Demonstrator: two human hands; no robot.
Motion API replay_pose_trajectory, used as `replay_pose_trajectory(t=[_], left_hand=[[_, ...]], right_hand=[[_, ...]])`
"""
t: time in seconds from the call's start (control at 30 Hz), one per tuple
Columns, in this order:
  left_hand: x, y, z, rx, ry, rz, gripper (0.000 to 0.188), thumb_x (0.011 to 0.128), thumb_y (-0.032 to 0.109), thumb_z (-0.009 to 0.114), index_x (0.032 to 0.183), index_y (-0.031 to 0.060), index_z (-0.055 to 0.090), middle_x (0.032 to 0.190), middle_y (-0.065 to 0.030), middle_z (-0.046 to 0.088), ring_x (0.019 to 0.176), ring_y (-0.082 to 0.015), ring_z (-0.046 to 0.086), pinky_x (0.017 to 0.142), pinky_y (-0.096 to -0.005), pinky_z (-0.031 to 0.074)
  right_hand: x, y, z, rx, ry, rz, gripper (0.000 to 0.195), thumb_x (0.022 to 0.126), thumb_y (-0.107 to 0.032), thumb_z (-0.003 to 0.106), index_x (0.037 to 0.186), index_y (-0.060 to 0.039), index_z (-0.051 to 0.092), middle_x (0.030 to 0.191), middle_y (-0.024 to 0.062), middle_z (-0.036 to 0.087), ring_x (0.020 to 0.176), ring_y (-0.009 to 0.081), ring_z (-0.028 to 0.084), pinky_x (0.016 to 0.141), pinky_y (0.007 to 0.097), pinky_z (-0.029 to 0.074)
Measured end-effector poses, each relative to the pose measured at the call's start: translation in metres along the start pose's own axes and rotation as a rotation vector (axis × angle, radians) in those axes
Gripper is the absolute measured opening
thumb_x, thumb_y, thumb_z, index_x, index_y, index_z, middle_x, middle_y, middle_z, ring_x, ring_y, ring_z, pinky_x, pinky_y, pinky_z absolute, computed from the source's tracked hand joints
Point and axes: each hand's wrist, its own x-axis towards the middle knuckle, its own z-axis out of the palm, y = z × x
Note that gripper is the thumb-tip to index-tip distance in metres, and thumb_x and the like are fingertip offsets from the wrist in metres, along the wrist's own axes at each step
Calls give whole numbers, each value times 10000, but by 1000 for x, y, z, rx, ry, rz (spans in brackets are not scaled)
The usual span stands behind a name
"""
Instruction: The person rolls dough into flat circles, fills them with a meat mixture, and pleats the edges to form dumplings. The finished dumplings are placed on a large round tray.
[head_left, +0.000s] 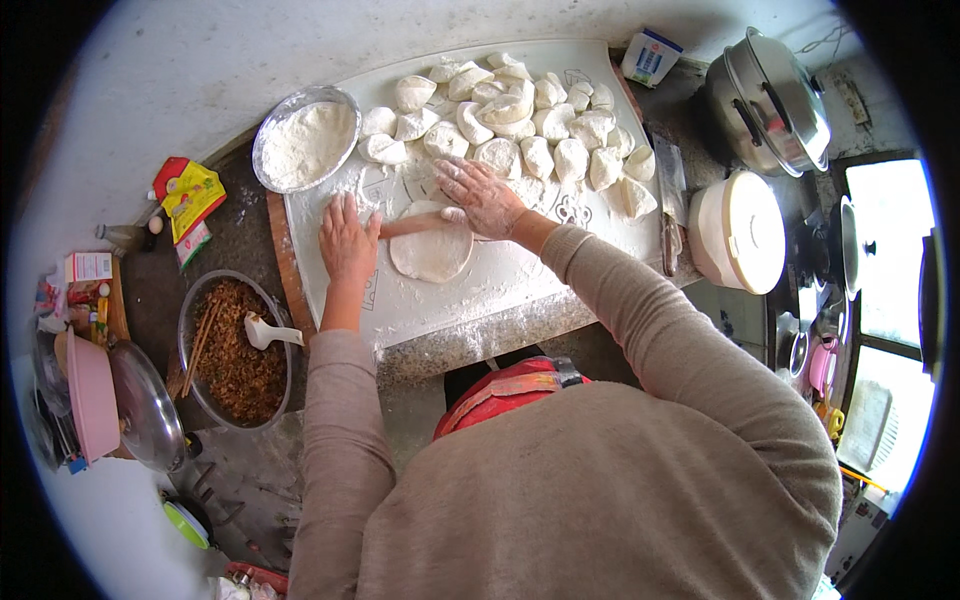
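A wooden rolling pin (414, 224) lies across a flat round of dough (433, 255) on a floury white mat (330, 259). My left hand (348, 244) presses on the pin's left end with its fingers stretched forward. Over the right end is my right hand (480, 196), dusted with flour, its palm hiding that part of the pin. Beyond my hands sit many floured dough pieces (553, 122), some of them piled up. A metal bowl of flour (307, 142) stands at the mat's far left corner.
To the left, a metal basin (196, 281) holds brown chopped filling (232, 360), chopsticks (201, 345) and a white spoon (264, 331). A cleaver (670, 199) lies along the mat's right edge. Beside it are a lidded white tub (739, 232) and a steel pot (765, 105).
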Motion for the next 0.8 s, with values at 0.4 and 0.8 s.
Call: replay_pose_trajectory(t=[0.4,0.8], left_hand=[[-111,27,-18,-168,7,323,378,623,117,745,947,55,559,1042,-81,580,942,-265,539,763,-371,484],[-91,62,-11,36,-35,2,716,766,327,670,1335,27,356,1402,-165,342,1283,-330,328,1040,-486,265]], right_hand=[[-60,-49,9,561,-54,87,332,831,-142,487,1083,54,578,1226,184,516,1146,328,451,996,391,363],[-73,-10,16,197,114,-15,595,915,-387,451,1369,-32,303,1404,149,347,1309,293,311,1104,432,210]])
